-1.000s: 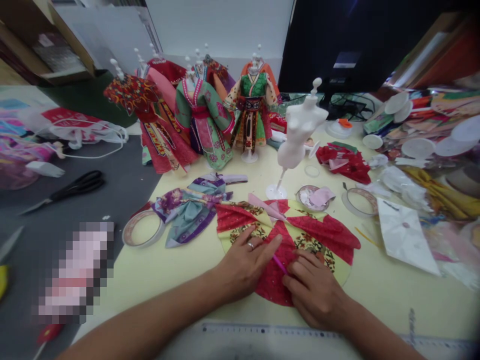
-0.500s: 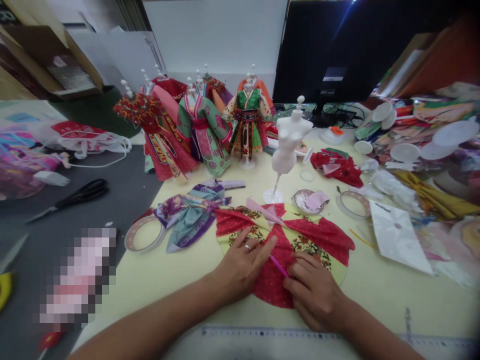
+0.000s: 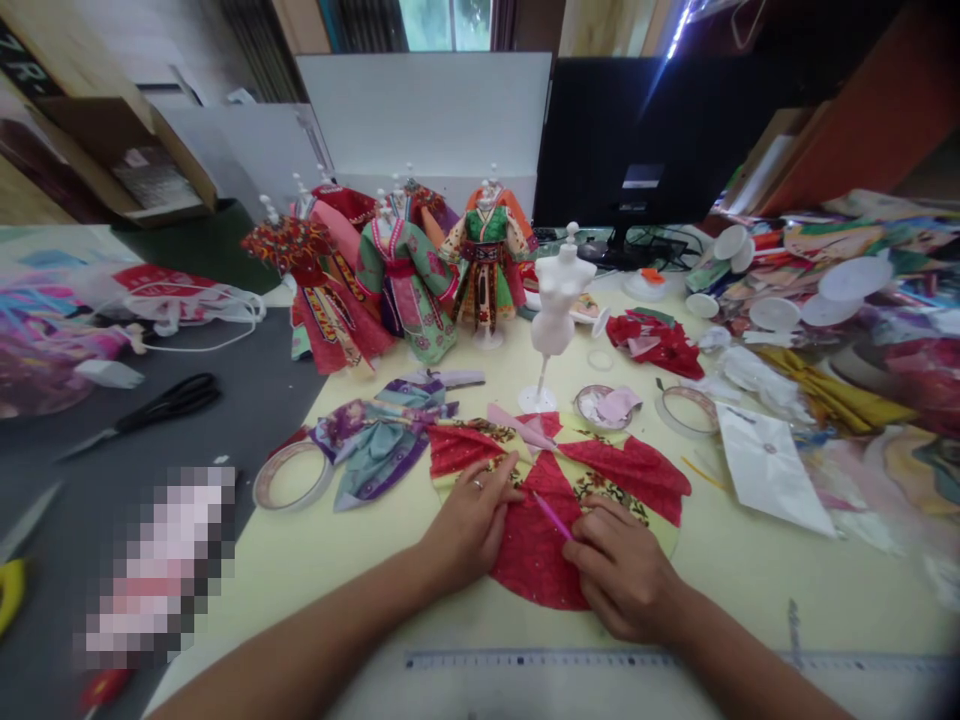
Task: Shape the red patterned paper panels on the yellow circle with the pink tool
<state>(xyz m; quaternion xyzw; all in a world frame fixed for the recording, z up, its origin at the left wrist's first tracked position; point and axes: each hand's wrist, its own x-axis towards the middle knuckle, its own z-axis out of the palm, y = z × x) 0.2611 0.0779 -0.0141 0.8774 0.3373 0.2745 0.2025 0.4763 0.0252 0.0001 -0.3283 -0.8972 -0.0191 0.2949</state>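
Note:
A round pleated paper skirt [image 3: 637, 470] in red and yellow floral panels lies flat on the pale yellow table [image 3: 360, 550]. My left hand [image 3: 472, 520] rests on its left red panel, fingers together and pressing down, a ring on one finger. My right hand [image 3: 622, 570] is curled in a pinch around a thin pink stick [image 3: 553, 516], whose tip points up-left along a fold of the skirt. A bare white mannequin torso [image 3: 555, 300] on a stand rises just behind the skirt.
Several dressed mannequins [image 3: 405, 270] stand in a row at the back. A folded purple-teal garment [image 3: 375, 440] and tape rolls [image 3: 289, 478] lie to the left, black scissors [image 3: 161, 400] on the grey mat. A clear ruler [image 3: 600, 662] lies along the near edge. Cluttered papers and white discs [image 3: 855, 280] fill the right.
The view has tilted up, showing more of the back wall. My left index finger, stretched along the fold before, has drawn back. The pink stick stays in my right hand.

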